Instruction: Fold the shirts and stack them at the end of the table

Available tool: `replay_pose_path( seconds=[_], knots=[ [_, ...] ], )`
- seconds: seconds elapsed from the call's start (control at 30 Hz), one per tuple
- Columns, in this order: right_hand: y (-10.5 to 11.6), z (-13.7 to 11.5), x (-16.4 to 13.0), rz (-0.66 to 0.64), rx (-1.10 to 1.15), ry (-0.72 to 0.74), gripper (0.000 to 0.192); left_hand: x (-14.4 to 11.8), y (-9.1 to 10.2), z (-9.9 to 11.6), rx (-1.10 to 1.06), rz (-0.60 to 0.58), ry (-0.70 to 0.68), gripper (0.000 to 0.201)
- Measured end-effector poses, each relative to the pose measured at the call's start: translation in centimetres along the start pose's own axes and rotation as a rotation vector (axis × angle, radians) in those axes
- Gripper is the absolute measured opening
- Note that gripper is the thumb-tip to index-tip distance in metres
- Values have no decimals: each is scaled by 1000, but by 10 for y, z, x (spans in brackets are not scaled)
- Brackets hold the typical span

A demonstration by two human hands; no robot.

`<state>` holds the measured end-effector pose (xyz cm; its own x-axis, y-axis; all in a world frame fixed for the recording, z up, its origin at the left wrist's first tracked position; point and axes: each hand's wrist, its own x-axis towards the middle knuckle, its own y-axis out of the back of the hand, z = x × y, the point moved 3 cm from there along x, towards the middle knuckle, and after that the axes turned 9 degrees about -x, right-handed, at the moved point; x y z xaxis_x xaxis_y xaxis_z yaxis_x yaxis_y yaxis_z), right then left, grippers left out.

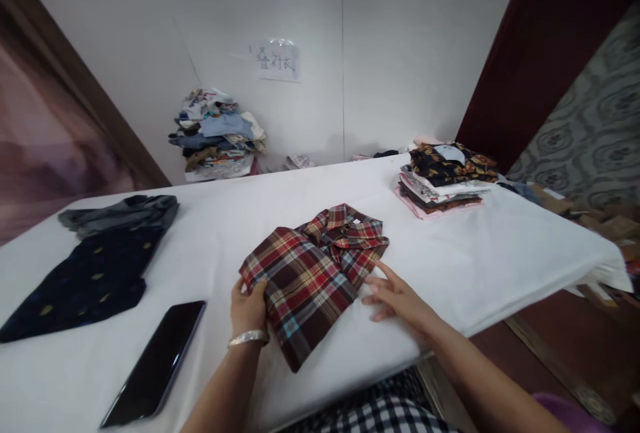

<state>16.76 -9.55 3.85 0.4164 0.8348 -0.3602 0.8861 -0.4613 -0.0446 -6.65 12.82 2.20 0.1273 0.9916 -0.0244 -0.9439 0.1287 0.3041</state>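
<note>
A plaid shirt [310,280] in red, brown, yellow and light blue lies folded on the white-covered table, its collar pointing away from me and to the right. At its left edge, my left hand [249,306] grips the shirt between thumb and fingers; a silver bracelet circles that wrist. My right hand [393,296] is at the shirt's right side with fingers spread. Its fingertips are close to the collar end; whether they touch the cloth I cannot tell.
A black phone [157,363] and dark clothes [95,280] lie on the left of the white tablecloth [520,260]. Folded clothes [443,183] are stacked at the back right. Behind the table rises a clothes pile [220,133]. A paper sign [279,60] hangs on the wall.
</note>
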Motion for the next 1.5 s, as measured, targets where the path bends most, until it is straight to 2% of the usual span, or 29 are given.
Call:
replay_pose_path(
  seconds=[0.1,0.17,0.23,0.3,0.37,0.5,0.57,0.6,0.67,0.77,0.83,0.9,1.03,1.17,1.27,1.33,1.4,1.47,1.5],
  knots=[
    [-17,-2,11,-18,96,10,100,-24,-1,3,-287,-31,227,54],
    [-24,-1,15,3,158,21,100,-31,2,7,-356,-16,286,60],
    [-27,2,15,39,200,22,99,-29,10,5,-327,-6,280,66],
    [-27,4,11,78,222,16,97,-21,18,4,-202,-45,204,69],
    [-25,5,3,102,242,2,94,-8,26,8,-1,-96,53,69],
    [-22,7,-9,126,286,-65,81,21,26,42,441,-51,-278,74],
    [-24,7,-9,127,305,-97,69,38,12,64,613,-66,-380,75],
    [-26,6,-8,114,313,-109,62,47,1,73,674,-115,-416,76],
    [-31,4,-4,72,324,-118,50,65,-25,86,753,-280,-447,79],
    [-38,0,3,33,335,-117,44,88,-65,89,782,-554,-387,85],
    [-41,-3,7,61,335,-121,49,100,-83,86,772,-657,-332,89],
    [-44,-3,11,95,312,-117,62,108,-95,84,755,-694,-306,91],
    [-51,-2,23,112,187,-40,88,112,-104,87,705,-718,-304,93],
    [-43,-20,36,201,79,192,78,110,-95,110,611,-720,-345,89],
    [-25,-62,44,225,-55,400,70,111,-74,150,426,-628,-441,82],
    [-8,-102,48,294,-176,568,70,109,-54,185,239,-533,-561,80],
    [7,-140,49,417,-299,767,68,101,-33,216,97,-437,-717,82],
    [17,-163,48,513,-416,939,67,84,-13,230,53,-347,-871,85],
    [20,-165,47,544,-470,996,67,73,-6,229,74,-311,-932,85]
  ],
)
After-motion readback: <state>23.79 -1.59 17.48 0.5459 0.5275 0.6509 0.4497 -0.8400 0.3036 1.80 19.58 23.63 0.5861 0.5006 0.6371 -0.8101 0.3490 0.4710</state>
